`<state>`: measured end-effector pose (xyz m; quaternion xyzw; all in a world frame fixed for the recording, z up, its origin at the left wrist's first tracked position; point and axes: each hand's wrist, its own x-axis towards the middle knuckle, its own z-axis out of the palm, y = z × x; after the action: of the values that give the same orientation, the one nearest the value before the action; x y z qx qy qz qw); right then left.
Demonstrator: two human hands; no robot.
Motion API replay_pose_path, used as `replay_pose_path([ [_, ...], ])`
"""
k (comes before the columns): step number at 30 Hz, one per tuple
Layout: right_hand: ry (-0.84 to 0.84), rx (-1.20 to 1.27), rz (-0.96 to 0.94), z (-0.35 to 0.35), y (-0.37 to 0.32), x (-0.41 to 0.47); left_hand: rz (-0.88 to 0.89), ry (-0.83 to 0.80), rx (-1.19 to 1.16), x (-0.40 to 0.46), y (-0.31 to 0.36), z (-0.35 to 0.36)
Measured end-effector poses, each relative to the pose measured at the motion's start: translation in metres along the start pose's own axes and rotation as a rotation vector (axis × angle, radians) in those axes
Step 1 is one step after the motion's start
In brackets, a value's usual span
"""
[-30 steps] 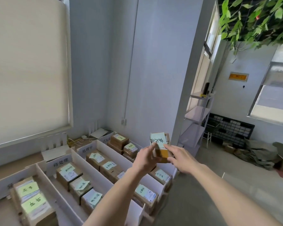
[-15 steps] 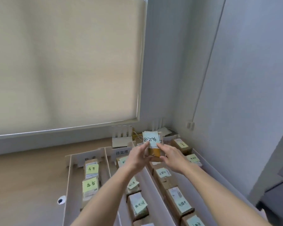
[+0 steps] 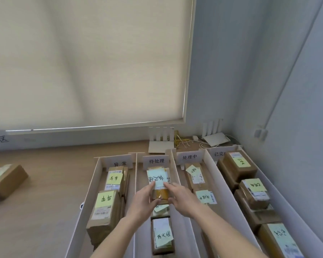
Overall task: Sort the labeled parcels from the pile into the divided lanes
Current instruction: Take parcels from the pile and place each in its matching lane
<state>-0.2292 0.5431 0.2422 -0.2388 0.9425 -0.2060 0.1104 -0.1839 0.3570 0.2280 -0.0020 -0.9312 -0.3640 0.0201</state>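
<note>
In the head view, a small brown parcel (image 3: 160, 194) is gripped from both sides: the left hand (image 3: 142, 201) is curled round its left edge and the right hand (image 3: 181, 197) round its right edge. A pale note (image 3: 155, 178) with dark handwriting is stuck to the top of the parcel. The parcel is held over the second lane (image 3: 141, 211) from the left, just in front of that lane's sign (image 3: 156, 161); whether it touches the box beneath cannot be told.

Four white-walled lanes are set side by side on a wooden table (image 3: 45, 192). In the first lane (image 3: 93, 185), two boxes (image 3: 105, 211) with yellow-green notes are laid one behind the other. In the second lane, another box (image 3: 163, 237) with a pale note is seen nearer the camera, below the forearms. In the third lane (image 3: 183, 216), boxes with pale green notes are seen beside the right hand. In the fourth lane (image 3: 287, 200), several boxes are lined up, each with a note on top.

Well apart on the left of the table, a single box (image 3: 6, 180) is left outside the lanes. Behind the lanes, two white routers (image 3: 160, 146) and some cables are placed against the wall, under a drawn blind (image 3: 86, 62).
</note>
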Motion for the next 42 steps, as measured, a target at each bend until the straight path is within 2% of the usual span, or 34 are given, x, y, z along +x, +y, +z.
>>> replay_pose_path([
  [9,-0.133,0.018,0.061,0.101,0.067,0.042,-0.148,-0.119,-0.051,0.029,-0.085,0.095],
  [20,-0.174,0.035,0.083,0.165,0.112,0.108,-0.216,-0.134,-0.072,0.081,-0.152,0.148],
  [30,-0.146,0.086,0.132,0.177,0.116,0.119,-0.265,-0.094,-0.135,0.089,-0.165,0.162],
  [35,-0.232,0.091,0.132,0.163,0.112,0.115,-0.318,-0.109,-0.170,0.091,-0.155,0.153],
  [39,-0.275,0.013,0.114,0.129,0.095,0.099,-0.280,-0.077,-0.120,0.082,-0.137,0.121],
  [42,-0.221,-0.137,0.028,0.086,0.075,0.098,-0.257,-0.024,-0.066,0.077,-0.113,0.076],
])
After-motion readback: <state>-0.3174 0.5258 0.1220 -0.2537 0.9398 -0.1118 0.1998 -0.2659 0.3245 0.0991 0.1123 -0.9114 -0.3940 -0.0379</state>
